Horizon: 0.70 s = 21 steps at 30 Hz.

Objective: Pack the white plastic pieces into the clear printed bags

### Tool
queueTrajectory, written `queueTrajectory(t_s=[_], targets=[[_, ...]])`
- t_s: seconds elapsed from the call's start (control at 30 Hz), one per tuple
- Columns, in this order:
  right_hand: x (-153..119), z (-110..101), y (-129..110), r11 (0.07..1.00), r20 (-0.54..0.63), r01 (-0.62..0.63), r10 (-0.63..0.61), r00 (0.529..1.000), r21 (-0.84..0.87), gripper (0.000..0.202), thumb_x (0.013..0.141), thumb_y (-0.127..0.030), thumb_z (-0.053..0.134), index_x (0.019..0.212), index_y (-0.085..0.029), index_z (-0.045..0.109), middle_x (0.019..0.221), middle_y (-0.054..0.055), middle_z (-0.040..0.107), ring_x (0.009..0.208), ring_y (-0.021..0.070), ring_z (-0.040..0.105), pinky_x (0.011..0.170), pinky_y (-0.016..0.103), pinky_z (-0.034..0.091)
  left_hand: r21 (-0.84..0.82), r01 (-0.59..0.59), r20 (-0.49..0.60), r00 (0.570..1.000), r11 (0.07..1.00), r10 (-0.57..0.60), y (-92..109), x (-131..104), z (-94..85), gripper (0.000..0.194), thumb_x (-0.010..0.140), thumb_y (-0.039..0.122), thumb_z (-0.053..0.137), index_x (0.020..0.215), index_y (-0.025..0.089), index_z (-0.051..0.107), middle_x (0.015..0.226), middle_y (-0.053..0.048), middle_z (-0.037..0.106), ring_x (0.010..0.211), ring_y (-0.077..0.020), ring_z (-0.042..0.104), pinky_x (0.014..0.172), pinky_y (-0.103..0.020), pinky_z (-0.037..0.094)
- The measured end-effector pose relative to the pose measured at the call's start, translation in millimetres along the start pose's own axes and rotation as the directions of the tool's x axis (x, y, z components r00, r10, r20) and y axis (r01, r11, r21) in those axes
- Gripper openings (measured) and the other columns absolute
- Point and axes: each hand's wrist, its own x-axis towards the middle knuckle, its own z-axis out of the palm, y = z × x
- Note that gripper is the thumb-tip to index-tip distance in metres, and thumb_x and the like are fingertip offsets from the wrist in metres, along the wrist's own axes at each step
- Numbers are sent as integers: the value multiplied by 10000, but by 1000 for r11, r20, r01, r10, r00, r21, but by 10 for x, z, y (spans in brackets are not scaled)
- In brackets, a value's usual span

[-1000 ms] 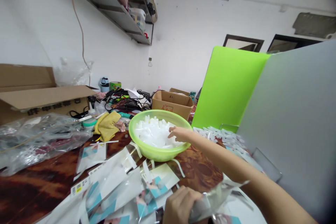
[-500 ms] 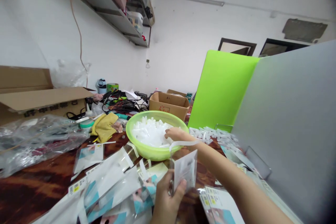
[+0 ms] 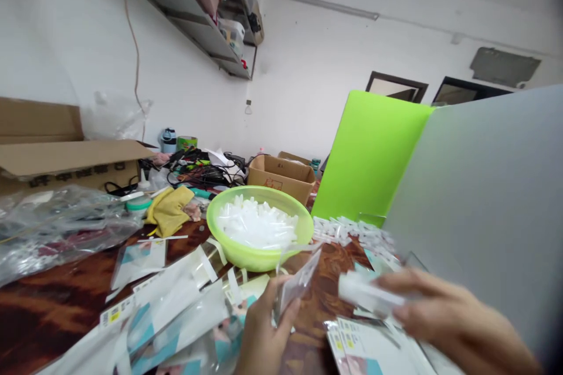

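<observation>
My left hand [image 3: 268, 325] grips a clear plastic packet [image 3: 299, 278] with a white card inside, held tilted in front of the bowl. At the right, my right hand [image 3: 453, 310] is blurred by motion, its fingers closed on a small white piece [image 3: 369, 293]. A green bowl [image 3: 259, 261] full of small white pieces [image 3: 257, 222] stands beyond my left hand. Clear packets with white and blue cards [image 3: 176, 316] lie in an overlapping heap to the left. Under my right hand is a stack of cards [image 3: 373, 343].
More white pieces [image 3: 347, 228] lie beside a green panel [image 3: 369, 155] and a grey panel [image 3: 484, 199]. An open cardboard box [image 3: 281, 179] stands behind the bowl. Plastic bags [image 3: 65, 234], a yellow cloth [image 3: 169, 211] and another carton [image 3: 74, 164] are at the left.
My right hand has left the bowl and moved right and nearer, with a white piece now in its fingers. My left hand has shifted slightly left, and its packet is turned more edge-on.
</observation>
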Motion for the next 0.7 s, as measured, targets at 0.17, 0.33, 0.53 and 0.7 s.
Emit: queueTrajectory(t_s=[0.17, 0.33, 0.53, 0.7], targets=[[-171, -103, -429, 794, 647, 508, -198, 736, -335, 460, 869, -370, 580, 1312, -259, 525, 1225, 67, 630, 997, 250, 645, 767, 321, 581, 11, -342, 190, 923, 940, 334, 12, 29, -88, 260, 907, 292, 488, 1151, 251, 568, 1037, -32, 706, 939, -160, 664, 812, -250, 534], [-283, 126, -337, 918, 630, 266, -23, 776, -294, 373, 821, -77, 468, 1129, -256, 579, 1078, 72, 654, 843, 214, 578, 736, 362, 532, 121, -556, 211, 824, 823, 526, -56, 64, -123, 375, 872, 85, 404, 1202, 194, 545, 1120, -57, 683, 1095, -166, 599, 980, -313, 459], [-647, 523, -246, 985, 368, -173, 165, 915, -12, 280, 867, -85, 361, 1039, -270, 482, 978, 32, 547, 894, 200, 467, 800, 382, 431, 273, -618, 188, 786, 737, 590, -18, 52, -118, 394, 858, 33, 374, 1203, 126, 538, 1143, -94, 671, 1136, -165, 572, 988, -300, 444], [-840, 862, -214, 968, 31, -247, 246, 969, 44, 215, 919, -106, 349, 1029, -251, 464, 1124, 29, 494, 1046, 201, 391, 924, 391, 283, 352, -592, 171, 802, 725, 572, -39, 3, -66, 403, 874, 9, 345, 1201, 142, 541, 1140, -63, 672, 1139, -172, 561, 999, -331, 420]])
